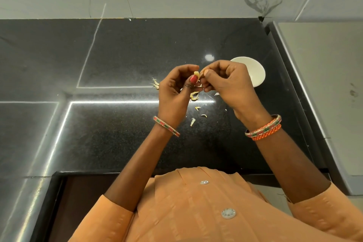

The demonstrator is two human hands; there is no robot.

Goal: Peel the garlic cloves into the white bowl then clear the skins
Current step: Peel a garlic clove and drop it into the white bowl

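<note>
Both hands curl around one garlic clove (196, 74), just left of the white bowl (253, 72). The left hand (174, 92) pinches it. The right hand (229, 82) grips its skin.

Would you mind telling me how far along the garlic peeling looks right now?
Some peeling is done: loose skins litter the black counter. In hand: the left hand and right hand pinch a garlic clove, stripping it. Left: dropping it in the white bowl, whose contents are hidden, then clearing skins.
</note>
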